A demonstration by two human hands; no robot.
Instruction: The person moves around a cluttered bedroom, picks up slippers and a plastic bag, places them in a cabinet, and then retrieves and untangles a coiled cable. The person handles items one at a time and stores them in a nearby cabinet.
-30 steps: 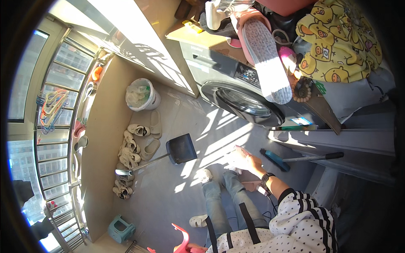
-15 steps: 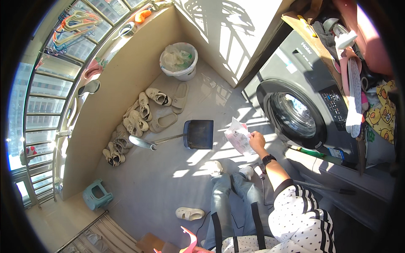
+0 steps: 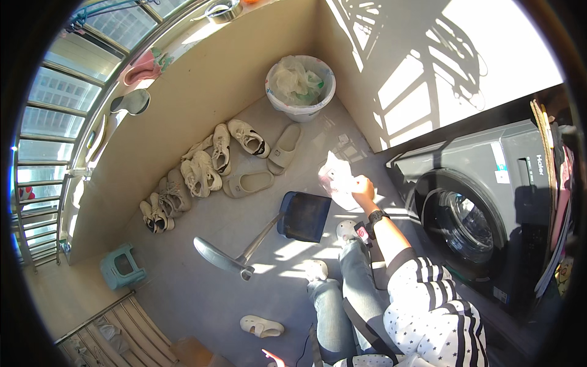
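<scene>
Head: right hand (image 3: 363,191) holds packet (image 3: 337,178) near dustpan (image 3: 304,216) edge.

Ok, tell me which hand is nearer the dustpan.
Right. The right hand, holding a white and pink packet, is up and to the right of the dustpan in the picture; the left hand is out of view.

Right hand (image 3: 364,191) gripping a pale, pink-tinted packet (image 3: 337,181) above the grey floor (image 3: 177,275); dark dustpan (image 3: 304,217) near it, grey slippers (image 3: 285,148) and bag-filled white bin (image 3: 304,114) beyond, front-loading washing machine (image 3: 513,177) at right.
</scene>
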